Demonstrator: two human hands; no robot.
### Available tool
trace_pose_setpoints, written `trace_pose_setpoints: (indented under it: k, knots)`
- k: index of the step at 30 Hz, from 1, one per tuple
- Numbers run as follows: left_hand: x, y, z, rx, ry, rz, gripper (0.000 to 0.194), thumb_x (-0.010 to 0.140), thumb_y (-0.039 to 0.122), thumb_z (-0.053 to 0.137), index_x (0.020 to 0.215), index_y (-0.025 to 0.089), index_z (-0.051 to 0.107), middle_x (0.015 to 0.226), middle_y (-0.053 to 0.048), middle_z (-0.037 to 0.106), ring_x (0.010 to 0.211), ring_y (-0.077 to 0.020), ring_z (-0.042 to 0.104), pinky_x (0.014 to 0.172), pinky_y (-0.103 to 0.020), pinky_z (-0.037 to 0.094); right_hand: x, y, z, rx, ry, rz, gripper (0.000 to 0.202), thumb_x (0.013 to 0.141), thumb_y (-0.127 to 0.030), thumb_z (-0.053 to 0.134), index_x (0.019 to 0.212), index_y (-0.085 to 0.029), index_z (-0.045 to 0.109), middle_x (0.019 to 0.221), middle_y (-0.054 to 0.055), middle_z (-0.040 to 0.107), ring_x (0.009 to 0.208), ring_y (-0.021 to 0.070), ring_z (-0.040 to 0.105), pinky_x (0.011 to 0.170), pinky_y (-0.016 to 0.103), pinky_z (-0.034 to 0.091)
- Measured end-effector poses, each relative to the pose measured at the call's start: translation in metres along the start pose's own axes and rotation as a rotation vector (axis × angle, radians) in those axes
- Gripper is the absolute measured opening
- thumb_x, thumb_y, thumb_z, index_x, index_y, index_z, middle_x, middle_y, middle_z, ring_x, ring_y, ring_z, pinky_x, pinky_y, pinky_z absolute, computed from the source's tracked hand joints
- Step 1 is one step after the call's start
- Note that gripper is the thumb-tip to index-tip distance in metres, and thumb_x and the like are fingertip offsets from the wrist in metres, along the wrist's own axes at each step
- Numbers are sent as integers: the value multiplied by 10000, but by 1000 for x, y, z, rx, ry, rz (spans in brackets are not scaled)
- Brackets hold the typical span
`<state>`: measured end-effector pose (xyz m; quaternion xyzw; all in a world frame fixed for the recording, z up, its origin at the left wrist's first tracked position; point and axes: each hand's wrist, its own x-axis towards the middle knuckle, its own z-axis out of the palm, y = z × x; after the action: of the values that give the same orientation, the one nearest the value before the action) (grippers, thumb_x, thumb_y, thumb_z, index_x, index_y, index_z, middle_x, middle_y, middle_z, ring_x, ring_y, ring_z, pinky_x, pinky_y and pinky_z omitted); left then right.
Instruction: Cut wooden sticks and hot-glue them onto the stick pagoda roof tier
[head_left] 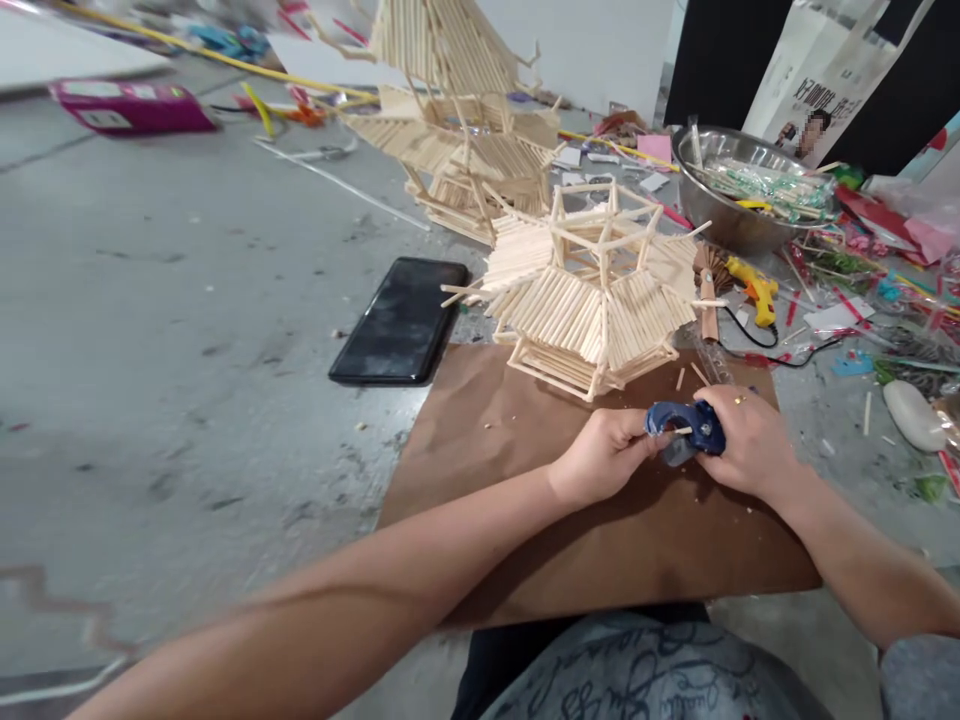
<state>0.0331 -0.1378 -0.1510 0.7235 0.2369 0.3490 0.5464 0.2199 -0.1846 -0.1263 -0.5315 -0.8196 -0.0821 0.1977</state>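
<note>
Steel bowl [731, 222] of green-and-clear wrapped sticks [772, 190]

Both forearms reach in over the brown sheet [480, 440], hands near each other above it; the left hand [600, 455] pinches with thumb and fingers, the right hand [750, 440] curls in a grip.

The front model [600, 310] sat at the far edge of the sheet [480, 440], with a phone [401, 320] to its left and the rear model [457, 150] behind. Rightward lay a glue gun [756, 290]; beyond it, a bowl [716, 205], then a bag [802, 85].
</note>
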Motion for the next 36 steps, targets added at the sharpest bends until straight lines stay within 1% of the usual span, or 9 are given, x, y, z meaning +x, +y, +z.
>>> trace_pose_setpoints:
  k: [4, 6, 10, 14, 18, 23, 30, 33, 36]
  knots:
    - [-1, 7, 1, -258, -59, -147, 400, 762, 492, 562, 648, 111, 598, 601, 0, 549, 559, -80, 448, 551, -189, 382, -1, 1, 1, 32, 22, -37, 343, 671, -222, 521, 1002, -137, 504, 914, 146, 646, 876, 262, 596, 770, 383, 473]
    - [-1, 11, 1, -335, -75, -206, 449, 713, 543, 596, 606, 107, 576, 550, 24, 493, 522, -60, 392, 515, -184, 341, -2, 1, 1, 34, 32, -63, 347, 664, -211, 524, 1001, -129, 503, 917, 151, 643, 872, 262, 596, 773, 383, 476]
    - [-3, 17, 2, -449, -106, -329, 481, 657, 567, 638, 538, 118, 512, 434, 70, 362, 419, -29, 275, 410, -182, 212, 0, 0, -2, 28, 36, -91, 364, 659, -206, 515, 1013, -127, 492, 936, 151, 638, 885, 266, 592, 788, 395, 474]
    - [-3, 17, 4, -565, -152, -413, 476, 658, 541, 654, 509, 134, 457, 394, 75, 367, 351, -15, 244, 365, -186, 147, 1, 0, -4, 41, 8, -103, 377, 657, -210, 508, 1027, -142, 485, 955, 147, 634, 908, 268, 584, 809, 417, 460]
    - [-1, 16, 2, -550, -199, -383, 479, 661, 532, 655, 500, 134, 441, 405, 69, 392, 351, -12, 257, 364, -184, 144, 1, -1, -6, 30, -1, -99, 336, 657, -210, 510, 988, -153, 504, 925, 131, 647, 873, 254, 602, 784, 388, 468]
    - [0, 16, -1, -519, -217, -338, 474, 684, 551, 625, 534, 132, 460, 423, 75, 365, 375, -16, 251, 375, -185, 152, 1, -1, -6, 7, 18, -114, 266, 671, -204, 503, 927, -134, 528, 863, 131, 670, 801, 240, 628, 745, 351, 481]
    - [0, 8, -2, -434, -248, -308, 509, 699, 610, 568, 572, 128, 467, 480, 61, 378, 407, -22, 267, 378, -170, 196, -3, 0, -5, -27, -64, -57, 221, 660, -228, 495, 870, -168, 530, 778, 86, 670, 712, 214, 632, 637, 295, 455]
    - [-1, 7, -1, -403, -231, -292, 510, 705, 612, 560, 579, 125, 474, 486, 57, 390, 406, -23, 277, 374, -164, 216, -4, -1, -6, -48, -82, -24, 192, 656, -253, 497, 831, -179, 527, 722, 67, 655, 639, 194, 615, 588, 279, 427]
    - [-1, 9, 1, -369, -192, -282, 509, 709, 610, 557, 577, 123, 488, 483, 53, 391, 401, -24, 287, 371, -159, 234, -4, -3, -6, -82, -59, -6, 172, 654, -278, 500, 795, -182, 528, 659, 48, 639, 574, 180, 596, 543, 269, 396]
